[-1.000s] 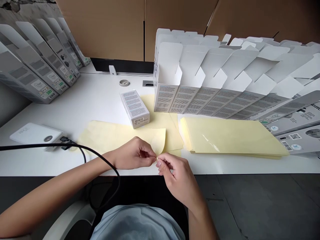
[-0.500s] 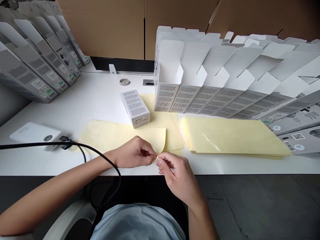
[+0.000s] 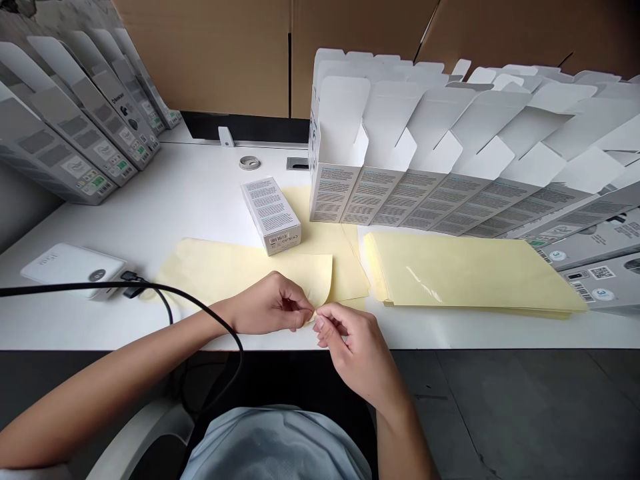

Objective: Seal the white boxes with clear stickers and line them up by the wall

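Observation:
My left hand pinches the near right corner of a pale yellow paper sheet, whose right end curls up. Thumb and forefinger of my right hand close on the same corner, and the fingertips of both hands meet there. Whether a thin film lies between them is too small to see. Just beyond the sheet lies a small closed printed carton, partly on another yellow sheet. To the right of my hands is a stack of yellow sheets with a glossy top.
Open-topped cartons stand in rows at the back right, and more cartons at the left. A white power bank lies on the left, its black cable passing over my left forearm. A tape ring sits near the back.
Almost nothing differs. Both hands keep their pinch at the sheet's corner, and the view has shifted very slightly.

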`<state>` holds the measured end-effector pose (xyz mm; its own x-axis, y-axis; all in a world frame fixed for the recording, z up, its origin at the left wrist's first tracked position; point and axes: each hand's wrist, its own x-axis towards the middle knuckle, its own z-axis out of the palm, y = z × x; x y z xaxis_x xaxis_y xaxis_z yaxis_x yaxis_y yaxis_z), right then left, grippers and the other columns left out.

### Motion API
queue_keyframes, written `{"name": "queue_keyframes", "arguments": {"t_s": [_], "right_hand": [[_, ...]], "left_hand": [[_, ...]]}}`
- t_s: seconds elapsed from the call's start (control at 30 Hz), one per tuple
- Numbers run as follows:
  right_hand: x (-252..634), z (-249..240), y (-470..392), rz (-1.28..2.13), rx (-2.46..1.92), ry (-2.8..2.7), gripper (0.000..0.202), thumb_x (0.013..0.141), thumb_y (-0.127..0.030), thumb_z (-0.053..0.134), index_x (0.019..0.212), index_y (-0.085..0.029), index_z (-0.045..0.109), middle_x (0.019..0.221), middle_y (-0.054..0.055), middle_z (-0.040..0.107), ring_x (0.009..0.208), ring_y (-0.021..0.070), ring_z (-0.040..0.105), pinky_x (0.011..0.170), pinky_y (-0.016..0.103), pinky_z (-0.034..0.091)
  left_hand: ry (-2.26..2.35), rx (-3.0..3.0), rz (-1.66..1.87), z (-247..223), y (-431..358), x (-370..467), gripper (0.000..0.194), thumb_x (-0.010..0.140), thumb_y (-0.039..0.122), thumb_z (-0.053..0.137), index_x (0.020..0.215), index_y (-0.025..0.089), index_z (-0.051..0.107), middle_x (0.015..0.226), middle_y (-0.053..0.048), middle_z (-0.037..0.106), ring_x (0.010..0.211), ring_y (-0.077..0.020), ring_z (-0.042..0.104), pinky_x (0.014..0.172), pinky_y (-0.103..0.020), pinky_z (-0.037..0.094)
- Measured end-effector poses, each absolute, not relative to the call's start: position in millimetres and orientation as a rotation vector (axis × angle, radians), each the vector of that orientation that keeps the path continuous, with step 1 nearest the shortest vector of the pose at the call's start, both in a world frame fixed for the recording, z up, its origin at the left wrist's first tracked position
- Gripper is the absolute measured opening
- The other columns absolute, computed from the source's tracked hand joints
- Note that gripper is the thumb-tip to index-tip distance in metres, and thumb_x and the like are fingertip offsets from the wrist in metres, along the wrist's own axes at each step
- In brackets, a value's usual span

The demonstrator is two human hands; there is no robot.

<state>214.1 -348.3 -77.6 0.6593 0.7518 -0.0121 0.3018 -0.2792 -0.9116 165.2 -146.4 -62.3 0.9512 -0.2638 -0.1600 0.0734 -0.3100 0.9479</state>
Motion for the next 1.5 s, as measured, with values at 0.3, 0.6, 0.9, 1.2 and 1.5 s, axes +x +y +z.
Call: {"name": "queue_keyframes", "arguments": {"t_s": [0.3, 0.6, 0.9, 1.2, 1.5], "right_hand": [[211.9, -75.9, -349.4, 0.580, -1.808, -0.815, 0.022, 0.096, -0.029, 0.049, 0.076, -0.020, 0.055, 0.065, -0.001, 0.057, 0.060, 0.0131, 0.058, 0.057, 0.022, 0.046], [209.4, -75.9, -358.0, 0.551, -1.916, -0.624, 0.026, 0.093, -0.036, 0.051, 0.074, -0.019, 0.058, 0.059, -0.002, 0.052, 0.053, 0.0123, 0.049, 0.049, 0.023, 0.037], [210.3, -67.7, -343.5, 0.489, -1.673, -0.377, 0.033, 0.087, -0.047, 0.062, 0.070, -0.018, 0.060, 0.063, 0.000, 0.056, 0.053, 0.0093, 0.046, 0.045, 0.021, 0.034], [206.3, -66.6, -318.7, 0.771, -1.100, -0.124, 0.035, 0.076, -0.049, 0.075, 0.069, -0.015, 0.068, 0.062, 0.001, 0.059, 0.045, 0.0052, 0.047, 0.032, 0.013, 0.025], [209.9, -70.7, -313.8, 0.760, -1.189, -0.159, 0.028, 0.070, -0.038, 0.080, 0.064, -0.015, 0.064, 0.056, -0.001, 0.058, 0.043, 0.0050, 0.044, 0.032, 0.014, 0.025]], "left_hand": [[-0.045, 1.842, -0.329, -59.7, -149.3, 165.0, 0.016, 0.074, 0.017, 0.062, 0.077, 0.005, 0.072, 0.066, -0.004, 0.065, 0.060, -0.0092, 0.053, 0.055, -0.018, 0.043], [0.069, 1.792, -0.266, -58.5, -145.0, 168.4, 0.012, 0.072, 0.020, 0.061, 0.069, 0.009, 0.068, 0.062, -0.002, 0.063, 0.056, -0.0089, 0.054, 0.054, -0.019, 0.047], [-0.351, 2.385, 0.697, -50.8, -141.4, 159.4, 0.011, 0.083, 0.009, 0.058, 0.083, 0.013, 0.069, 0.071, -0.005, 0.071, 0.060, -0.0118, 0.065, 0.057, -0.020, 0.055], [-1.207, 2.818, 1.362, -36.8, -129.7, 145.7, 0.005, 0.083, 0.007, 0.069, 0.088, 0.006, 0.070, 0.085, -0.014, 0.074, 0.073, -0.0201, 0.070, 0.063, -0.029, 0.063], [-1.189, 2.793, 1.121, -48.1, -118.5, 137.4, 0.031, 0.085, 0.005, 0.065, 0.113, 0.018, 0.068, 0.094, -0.006, 0.075, 0.080, -0.0190, 0.073, 0.064, -0.027, 0.064]]}}
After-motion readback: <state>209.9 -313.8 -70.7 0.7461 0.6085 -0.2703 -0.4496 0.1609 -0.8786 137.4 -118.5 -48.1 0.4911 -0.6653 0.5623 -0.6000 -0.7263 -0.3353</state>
